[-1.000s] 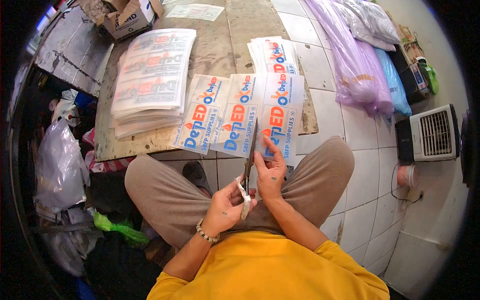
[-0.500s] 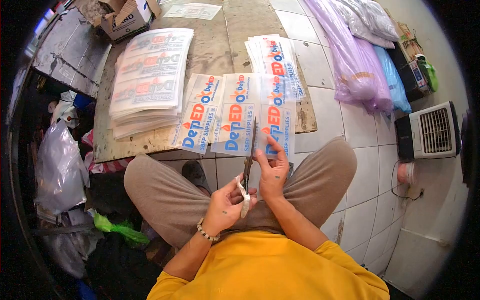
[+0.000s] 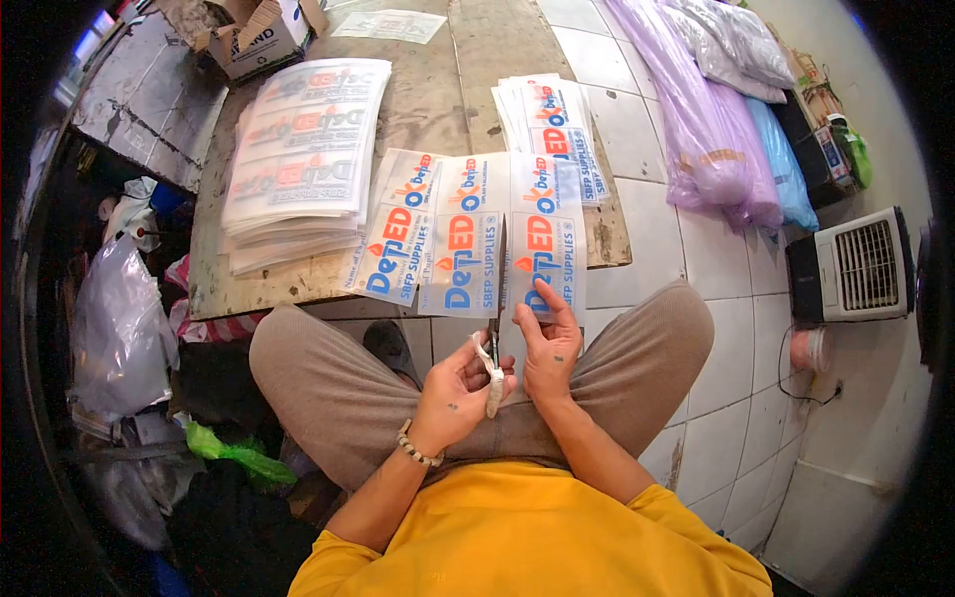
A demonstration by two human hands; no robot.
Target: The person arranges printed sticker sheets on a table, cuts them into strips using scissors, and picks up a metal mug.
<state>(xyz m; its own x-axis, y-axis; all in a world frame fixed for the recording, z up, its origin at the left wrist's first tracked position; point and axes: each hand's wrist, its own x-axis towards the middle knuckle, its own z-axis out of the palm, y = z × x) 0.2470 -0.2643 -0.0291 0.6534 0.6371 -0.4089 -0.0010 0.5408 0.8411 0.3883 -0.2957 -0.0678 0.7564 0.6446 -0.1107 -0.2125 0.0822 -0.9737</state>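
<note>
My left hand [image 3: 453,393] is closed around the wrapped handles of a pair of scissors [image 3: 495,373]. The blades point away from me and lie against a translucent plastic sheet [image 3: 460,249], between two columns of blue and red print. My right hand [image 3: 550,348] pinches the sheet's near edge, right of the blades, thumb below and index finger on the print. Beside it on the left lies another printed piece [image 3: 400,234], partly overlapped. How far the cut runs I cannot tell.
The low wooden board [image 3: 428,90] carries a tall stack of printed sheets [image 3: 298,149] and a smaller pile of narrow strips [image 3: 542,109]. A cardboard box [image 3: 259,40] stands behind. Purple plastic rolls [image 3: 711,149] and an air cooler [image 3: 856,264] are at right.
The scissors have moved slightly farther up along the sheet. The sheet's right part and my right hand have shifted a little; both grips stay the same.
</note>
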